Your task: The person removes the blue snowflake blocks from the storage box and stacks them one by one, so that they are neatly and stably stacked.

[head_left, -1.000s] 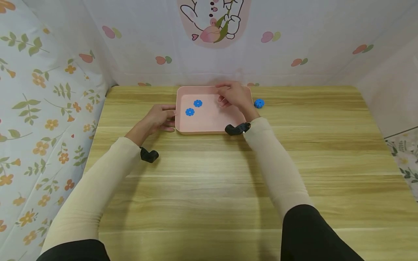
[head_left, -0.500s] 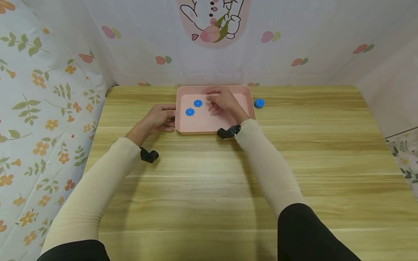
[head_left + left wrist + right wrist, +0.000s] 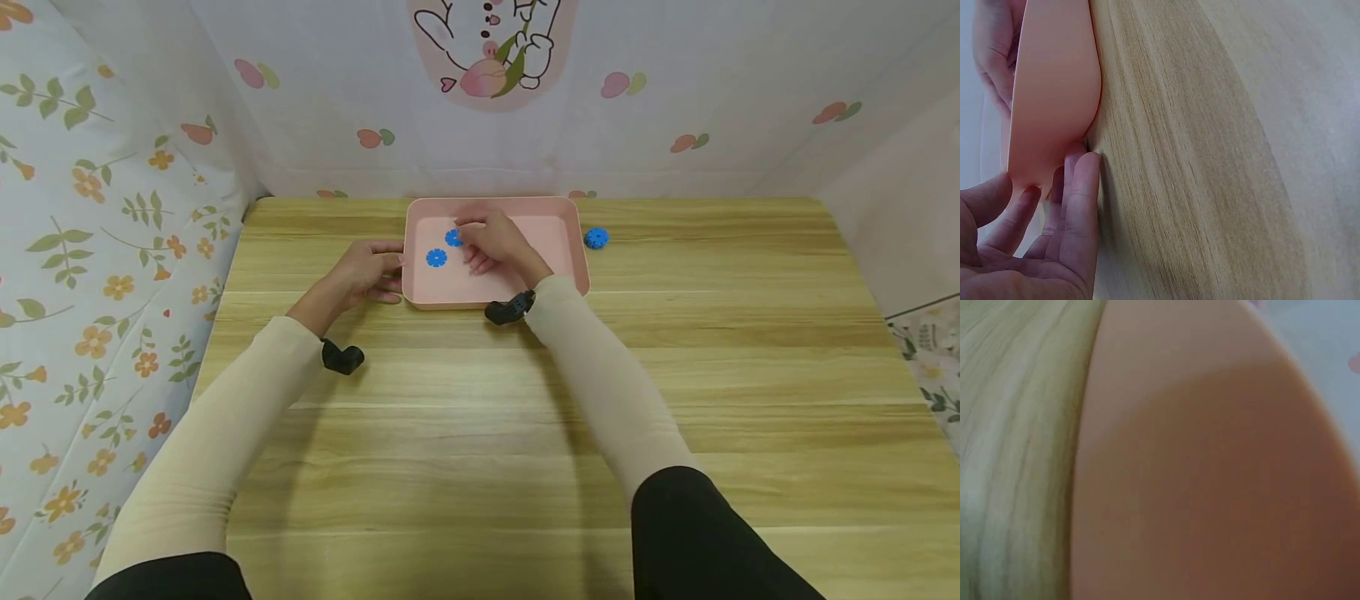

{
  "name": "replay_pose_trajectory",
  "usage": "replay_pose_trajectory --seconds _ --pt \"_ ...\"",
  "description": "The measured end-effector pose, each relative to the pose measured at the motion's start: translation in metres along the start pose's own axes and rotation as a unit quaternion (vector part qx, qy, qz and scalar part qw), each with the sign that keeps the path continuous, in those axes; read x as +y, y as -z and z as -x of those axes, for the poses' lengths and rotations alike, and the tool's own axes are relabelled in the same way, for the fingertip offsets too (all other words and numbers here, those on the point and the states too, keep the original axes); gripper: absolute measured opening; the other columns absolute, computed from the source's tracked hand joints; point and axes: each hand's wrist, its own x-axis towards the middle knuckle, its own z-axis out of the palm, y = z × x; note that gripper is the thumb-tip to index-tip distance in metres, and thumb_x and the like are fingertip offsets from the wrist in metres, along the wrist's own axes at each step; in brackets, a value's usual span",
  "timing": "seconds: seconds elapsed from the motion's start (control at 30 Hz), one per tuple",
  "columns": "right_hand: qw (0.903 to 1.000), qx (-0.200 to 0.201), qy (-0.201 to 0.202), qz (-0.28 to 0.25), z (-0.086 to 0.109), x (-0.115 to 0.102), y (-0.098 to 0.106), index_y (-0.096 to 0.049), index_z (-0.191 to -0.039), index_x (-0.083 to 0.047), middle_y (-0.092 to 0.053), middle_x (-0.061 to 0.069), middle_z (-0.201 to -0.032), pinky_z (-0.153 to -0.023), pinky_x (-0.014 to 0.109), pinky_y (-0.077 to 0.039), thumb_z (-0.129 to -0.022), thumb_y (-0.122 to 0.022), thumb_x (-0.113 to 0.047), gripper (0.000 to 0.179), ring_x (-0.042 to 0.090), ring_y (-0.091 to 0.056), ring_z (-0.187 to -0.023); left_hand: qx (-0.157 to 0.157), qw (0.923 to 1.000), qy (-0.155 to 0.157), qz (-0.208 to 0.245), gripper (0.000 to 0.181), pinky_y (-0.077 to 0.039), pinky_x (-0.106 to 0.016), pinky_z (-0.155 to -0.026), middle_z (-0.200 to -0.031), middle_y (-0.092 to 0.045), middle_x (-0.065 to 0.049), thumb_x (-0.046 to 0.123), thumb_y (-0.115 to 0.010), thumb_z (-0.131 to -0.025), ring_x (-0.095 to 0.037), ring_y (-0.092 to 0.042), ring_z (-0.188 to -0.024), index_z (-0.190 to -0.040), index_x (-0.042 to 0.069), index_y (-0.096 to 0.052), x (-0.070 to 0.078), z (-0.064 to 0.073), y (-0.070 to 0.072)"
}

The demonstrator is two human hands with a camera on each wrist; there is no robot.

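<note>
My left hand (image 3: 365, 271) is at the left end of a shallow pink tray (image 3: 525, 283). In the left wrist view, its thumb tip meets the rim and its nearly straight fingers lie along the outer wall. My right hand (image 3: 493, 239) is over the middle of the tray, its fingertips right at a blue notched snowflake disc (image 3: 452, 238), partly covering it. I see nothing held in that hand. A second blue snowflake disc (image 3: 437, 257) lies flat in the tray, nearer the front left. The right wrist view shows only the tray wall (image 3: 1210, 487) up close, without the hand.
Just right of the tray stands a small stack of blue snowflake discs (image 3: 596, 238) on the wooden table (image 3: 480, 433). A patterned cloth (image 3: 300, 92) hangs behind the table's back edge. A floral cloth (image 3: 112, 317) hangs along the left side.
My right hand has moved left across the tray, from its right part to the farther blue disc. The left hand, the tray and the discs have stayed where they were.
</note>
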Motion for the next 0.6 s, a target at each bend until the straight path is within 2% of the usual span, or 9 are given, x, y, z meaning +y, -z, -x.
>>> replay_pose_trajectory --seconds 0.2,0.5,0.6 --pt "0.9990 -0.020 -0.015 0.036 -0.0031 -0.0010 -0.0025 -0.053 -0.139 -0.016 -0.060 0.010 -0.068 -0.057 0.037 -0.059 -0.099 -0.055 -0.021 0.041 0.020 -0.062 -0.047 -0.001 1.0000 0.000 0.002 0.043 -0.060 -0.040 -0.073 -0.102 -0.065 -0.010 0.020 -0.050 -0.103 -0.016 -0.069 -0.068 -0.146 0.015 -0.046 -0.0001 -0.0002 0.0008" --pt "0.9935 -0.001 -0.010 0.113 -0.0052 -0.0017 -0.0080 -0.056 -0.138 -0.019 -0.056 0.008 -0.064 -0.053 0.034 -0.058 -0.099 -0.056 -0.021 0.039 0.018 -0.059 -0.044 -0.007 1.0000 0.000 0.001 0.044 -0.060 -0.040 -0.074 -0.104 -0.065 -0.010 0.021 -0.049 -0.103 -0.017 -0.069 -0.069 -0.146 0.015 -0.045 -0.0003 0.0001 0.0020" --pt "0.9929 0.005 -0.009 0.119 -0.0064 -0.0009 -0.0102 -0.058 -0.135 -0.018 -0.056 0.009 -0.064 -0.053 0.034 -0.058 -0.098 -0.057 -0.020 0.036 0.017 -0.058 -0.043 -0.007 1.0000 -0.001 0.001 0.043 -0.060 -0.040 -0.073 -0.103 -0.064 -0.010 0.021 -0.049 -0.103 -0.017 -0.068 -0.069 -0.146 0.015 -0.046 -0.0004 -0.0001 0.0020"
